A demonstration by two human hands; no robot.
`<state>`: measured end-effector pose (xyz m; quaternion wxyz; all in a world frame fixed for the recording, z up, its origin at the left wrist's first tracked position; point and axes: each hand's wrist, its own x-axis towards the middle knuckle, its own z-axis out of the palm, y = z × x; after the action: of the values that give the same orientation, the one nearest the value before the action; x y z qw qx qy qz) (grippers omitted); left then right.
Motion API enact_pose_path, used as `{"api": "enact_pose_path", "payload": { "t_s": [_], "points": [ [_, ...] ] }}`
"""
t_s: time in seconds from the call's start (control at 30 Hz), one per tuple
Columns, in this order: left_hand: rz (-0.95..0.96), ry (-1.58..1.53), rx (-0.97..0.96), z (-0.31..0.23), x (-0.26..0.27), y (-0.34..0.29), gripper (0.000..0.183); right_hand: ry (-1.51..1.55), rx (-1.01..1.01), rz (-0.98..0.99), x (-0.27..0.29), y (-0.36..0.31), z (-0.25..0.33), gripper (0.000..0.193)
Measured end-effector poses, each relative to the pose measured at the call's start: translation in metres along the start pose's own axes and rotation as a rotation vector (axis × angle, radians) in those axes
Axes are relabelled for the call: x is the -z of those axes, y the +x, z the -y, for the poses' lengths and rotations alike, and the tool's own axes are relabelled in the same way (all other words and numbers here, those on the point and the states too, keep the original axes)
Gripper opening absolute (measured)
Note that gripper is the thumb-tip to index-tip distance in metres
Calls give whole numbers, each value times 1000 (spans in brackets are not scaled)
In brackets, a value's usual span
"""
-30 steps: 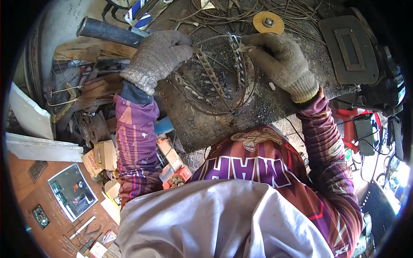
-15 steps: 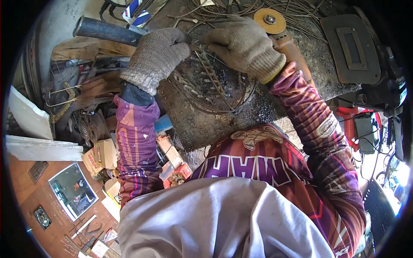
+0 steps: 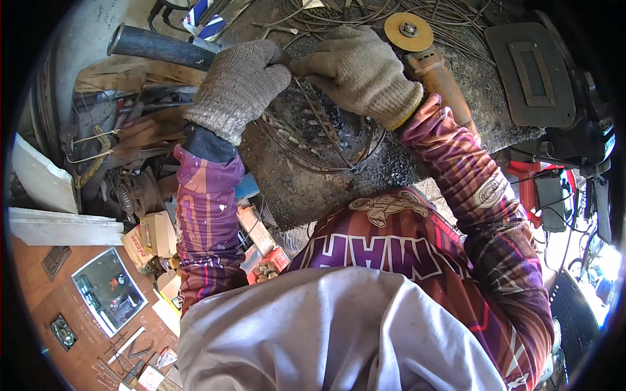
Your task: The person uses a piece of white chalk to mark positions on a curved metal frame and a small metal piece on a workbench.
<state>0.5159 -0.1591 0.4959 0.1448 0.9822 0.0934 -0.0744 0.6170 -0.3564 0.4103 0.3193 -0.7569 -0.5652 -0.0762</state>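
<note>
My left hand (image 3: 241, 86) and my right hand (image 3: 364, 75), both in grey knitted gloves, are close together over a dark, gritty worktable (image 3: 277, 195). Fingers of both are closed and pinched at the same spot. A thin wire (image 3: 310, 98) runs up from the tabletop to that spot; its gripped part is hidden by the gloves. Below the hands lies a loose loop of wire (image 3: 306, 160) among chips and dark grit. An angle grinder (image 3: 441, 81) with a yellowish disc (image 3: 409, 32) rests just right of my right hand.
Coils of wire (image 3: 456, 36) spread across the table's far side. A welding mask (image 3: 531, 75) lies at the right edge. A dark metal pipe (image 3: 160, 47) juts out at far left, above cluttered tools. Cardboard boxes (image 3: 158, 234) stand low on the left.
My right hand has shifted slightly left and toward me, nearer my left hand. Both keep their pinch. The grinder and the wire loop lie where they were.
</note>
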Motion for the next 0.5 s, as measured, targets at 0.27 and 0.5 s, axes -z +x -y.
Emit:
{"api": "enact_pose_path", "payload": {
  "t_s": [0.27,0.5],
  "points": [
    [-18,-9,-32,2,0,-1,36,-251,161,30,12,6,3,24],
    [-36,-693,161,13,14,-30,34,192,-159,-29,62,-3,-2,29]
  ]
}}
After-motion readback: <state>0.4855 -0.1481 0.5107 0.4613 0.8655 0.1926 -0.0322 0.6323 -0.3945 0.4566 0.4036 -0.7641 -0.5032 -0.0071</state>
